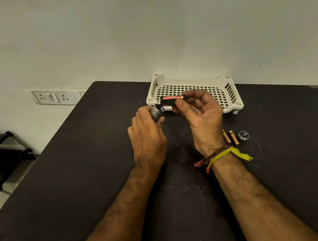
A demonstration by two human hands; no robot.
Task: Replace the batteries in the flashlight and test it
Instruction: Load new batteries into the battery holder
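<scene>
My left hand (147, 133) grips the silver flashlight body (157, 111), whose open end points up and to the right. My right hand (198, 112) pinches a black battery holder loaded with red-and-black batteries (169, 100) just right of that open end, a small gap between them. Two copper-coloured batteries (230, 137) lie on the black table (81, 166) to the right of my right wrist. Beside them sits the round silver end cap (243, 135).
A white perforated plastic tray (223, 87) stands at the table's far edge against the wall, behind my hands. Wall sockets (54, 97) are to the left, beyond the table edge. A dark stand (4, 152) is on the floor at the far left.
</scene>
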